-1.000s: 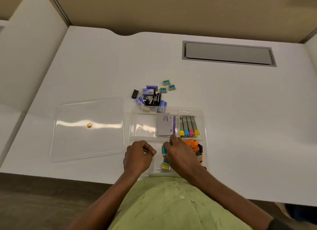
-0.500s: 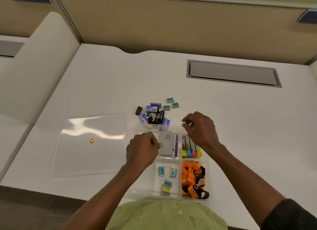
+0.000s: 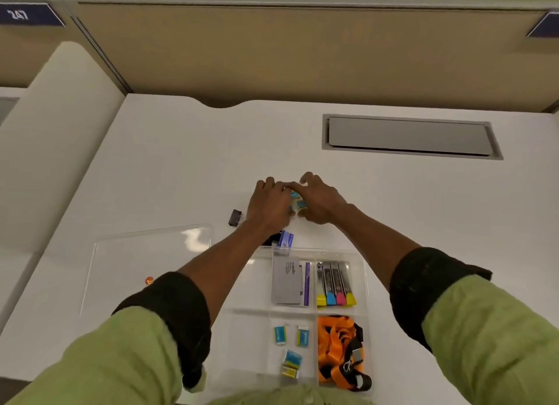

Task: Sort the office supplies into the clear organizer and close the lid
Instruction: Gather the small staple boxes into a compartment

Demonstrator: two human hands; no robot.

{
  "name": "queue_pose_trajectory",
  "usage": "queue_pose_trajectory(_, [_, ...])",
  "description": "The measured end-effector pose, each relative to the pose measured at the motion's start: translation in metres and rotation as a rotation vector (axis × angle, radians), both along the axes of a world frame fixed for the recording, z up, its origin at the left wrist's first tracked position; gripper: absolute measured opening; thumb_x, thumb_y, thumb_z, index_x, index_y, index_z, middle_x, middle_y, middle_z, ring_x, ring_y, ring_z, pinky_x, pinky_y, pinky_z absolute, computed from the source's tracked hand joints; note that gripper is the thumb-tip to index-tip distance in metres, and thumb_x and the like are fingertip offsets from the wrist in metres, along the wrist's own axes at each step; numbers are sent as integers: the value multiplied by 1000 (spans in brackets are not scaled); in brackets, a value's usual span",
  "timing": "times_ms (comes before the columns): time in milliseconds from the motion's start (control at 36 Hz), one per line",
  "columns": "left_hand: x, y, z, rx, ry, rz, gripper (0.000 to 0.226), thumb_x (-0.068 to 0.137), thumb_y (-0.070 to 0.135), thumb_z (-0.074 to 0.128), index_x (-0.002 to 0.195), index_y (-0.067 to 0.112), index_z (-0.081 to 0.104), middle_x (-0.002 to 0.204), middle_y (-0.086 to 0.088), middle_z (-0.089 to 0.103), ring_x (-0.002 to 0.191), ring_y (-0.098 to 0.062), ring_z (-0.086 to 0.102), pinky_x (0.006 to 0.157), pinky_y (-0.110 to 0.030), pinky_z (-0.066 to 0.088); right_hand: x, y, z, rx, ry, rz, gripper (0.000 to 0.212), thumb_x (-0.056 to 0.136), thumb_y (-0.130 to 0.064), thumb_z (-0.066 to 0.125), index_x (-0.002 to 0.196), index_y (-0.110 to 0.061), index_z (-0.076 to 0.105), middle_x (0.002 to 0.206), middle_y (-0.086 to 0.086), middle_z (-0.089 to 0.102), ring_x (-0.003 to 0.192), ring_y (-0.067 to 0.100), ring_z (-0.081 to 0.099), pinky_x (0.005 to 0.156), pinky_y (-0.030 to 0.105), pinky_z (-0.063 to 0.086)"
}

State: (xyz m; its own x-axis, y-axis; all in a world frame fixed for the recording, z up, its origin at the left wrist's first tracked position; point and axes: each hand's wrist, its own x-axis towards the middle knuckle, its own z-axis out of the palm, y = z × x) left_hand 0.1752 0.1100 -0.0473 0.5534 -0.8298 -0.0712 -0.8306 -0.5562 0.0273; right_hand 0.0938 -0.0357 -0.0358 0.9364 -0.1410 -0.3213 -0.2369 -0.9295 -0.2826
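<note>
Office supplies lie partly sorted on a white desk (image 3: 169,174), where a person in a green shirt with dark cuffs reaches both arms forward past a clear organizer (image 3: 364,286) that sits at the near edge. Left hand (image 3: 267,205) and right hand (image 3: 320,200) meet over the loose pile beyond the tray's far wall, fingertips touching, curled together around small blue-and-yellow eraser packets (image 3: 298,200) that show in the gap between them; which hand actually pinches the packets cannot be told. One black binder clip (image 3: 234,217) lies apart, just left of the left hand, and a blue staple box (image 3: 286,239) with more dark clips beside it rests against the organizer's far rim, partly hidden by the left forearm. Inside the organizer, a grey card pack (image 3: 287,280) fills the far middle compartment, four highlighters (image 3: 335,285) with yellow, blue, pink and yellow caps lie side by side in the far right one, an orange lanyard (image 3: 338,347) is bundled in the near right one, and four more eraser packets (image 3: 292,348) are scattered in the near middle one. Both left compartments look bare. Its clear lid (image 3: 145,259) lies flat on the desk to the left of the tray, off the organizer, with a small orange dot (image 3: 148,280) on it. A grey cable hatch (image 3: 408,137) is set into the desk further back on the right
</note>
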Motion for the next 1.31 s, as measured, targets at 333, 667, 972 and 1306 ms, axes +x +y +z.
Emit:
queue_pose_trajectory(333, [1,-1,-16,-98,74,66,33,89,44,74,110,18,76,106,-2,72,110,-26,55,94,-38,38,-12,-3,-13,33,-78,-188,35,91,-21,74,123,-21,63,124,14,46,87,24,55,70,32,49])
queue_pose_trajectory(667, [-49,55,45,-474,230,215,24,87,42,79,98,20,75,94,3,69,94,-20,57,88,-34,34,-92,-6,17,384,-302,-777,28,74,-19,84,96,-32,73,106,8,70,84,23,72,76,42,61])
queue_pose_trajectory(972, [-143,158,76,-330,512,324,21,80,46,84,87,33,70,86,14,66,73,-8,62,69,-32,50,-178,111,64,534,-207,-679,32,78,-27,86,97,-44,67,111,-7,58,80,9,70,63,27,64])
queue_pose_trajectory(1306, [-201,176,45,-66,427,166,23,89,50,68,103,31,70,99,10,66,85,-14,65,72,-28,50,-215,192,44,310,-48,-501,34,81,-37,79,110,-39,61,113,-5,45,81,6,58,58,11,42])
